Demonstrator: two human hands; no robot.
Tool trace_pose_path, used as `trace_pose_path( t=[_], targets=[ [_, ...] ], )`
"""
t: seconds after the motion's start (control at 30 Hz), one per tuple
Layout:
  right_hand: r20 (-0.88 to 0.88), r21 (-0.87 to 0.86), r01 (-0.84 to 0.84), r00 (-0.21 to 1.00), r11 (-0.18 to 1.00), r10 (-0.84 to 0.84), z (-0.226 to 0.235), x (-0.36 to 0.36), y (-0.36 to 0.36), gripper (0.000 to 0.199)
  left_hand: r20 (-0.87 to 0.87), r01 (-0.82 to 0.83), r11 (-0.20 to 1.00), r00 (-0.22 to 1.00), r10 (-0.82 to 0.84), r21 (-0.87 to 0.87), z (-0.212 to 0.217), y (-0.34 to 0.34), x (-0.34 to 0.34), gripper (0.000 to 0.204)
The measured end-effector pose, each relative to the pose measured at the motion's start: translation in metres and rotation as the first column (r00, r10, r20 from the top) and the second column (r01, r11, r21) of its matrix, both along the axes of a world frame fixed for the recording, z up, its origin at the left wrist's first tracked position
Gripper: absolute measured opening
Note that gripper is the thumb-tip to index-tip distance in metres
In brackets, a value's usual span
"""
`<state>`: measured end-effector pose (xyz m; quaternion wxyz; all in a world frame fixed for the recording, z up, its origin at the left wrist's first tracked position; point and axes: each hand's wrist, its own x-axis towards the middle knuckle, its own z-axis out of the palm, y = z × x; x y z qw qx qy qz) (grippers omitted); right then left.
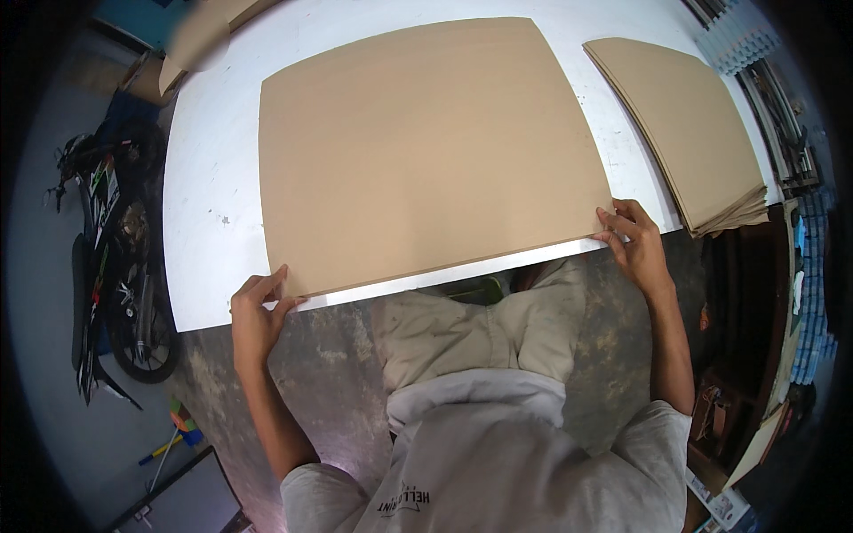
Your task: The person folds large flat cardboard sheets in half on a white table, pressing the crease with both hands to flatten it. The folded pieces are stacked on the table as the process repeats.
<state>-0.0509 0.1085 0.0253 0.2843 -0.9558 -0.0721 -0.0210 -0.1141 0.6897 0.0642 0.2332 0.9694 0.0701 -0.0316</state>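
A large sheet of brown kraft paper [426, 147] lies flat on the white table [213, 195], its near edge running close to the table's front edge. My left hand [259, 306] pinches the sheet's near left corner between thumb and fingers. At the near right corner, my right hand [633, 238] grips the paper the same way, thumb below and fingers on top. Whether one sheet or more lies under my fingers, I cannot tell.
To the right, a stack of brown paper sheets [680, 133] reaches the table's front edge. More brown paper or card [200, 40] stands at the far left. A motorcycle [124, 258] is parked left of the table. Dark shelving [742, 346] stands at the right.
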Motion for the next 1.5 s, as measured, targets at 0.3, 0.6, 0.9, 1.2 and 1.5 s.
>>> trace_pose_path(
  t=[0.3,0.6,0.9,1.2,1.5],
  targets=[
    [0.256,-0.093,-0.415,0.869,0.905,0.424,0.019,-0.013,0.117,0.041,0.361,0.176,0.965,0.902,-0.238,0.196,-0.004,-0.109,0.009,0.052],
    [0.421,0.031,-0.504,0.79,0.863,0.446,-0.021,0.001,0.156,0.027,0.559,0.474,0.879,0.715,-0.42,0.054,-0.055,-0.171,0.033,0.027],
    [0.396,0.052,-0.496,0.807,0.867,0.438,-0.017,0.001,0.159,0.026,0.501,0.477,0.879,0.766,-0.403,-0.022,-0.049,-0.171,0.036,0.023],
    [0.522,-0.038,-0.406,0.771,0.913,0.365,-0.034,-0.008,0.168,0.027,0.599,0.416,0.897,0.683,-0.418,0.151,-0.061,-0.18,0.03,0.022],
    [0.502,-0.066,-0.375,0.788,0.924,0.356,-0.034,-0.005,0.171,0.02,0.594,0.388,0.921,0.73,-0.337,0.046,-0.064,-0.182,0.033,0.017]
  ],
)
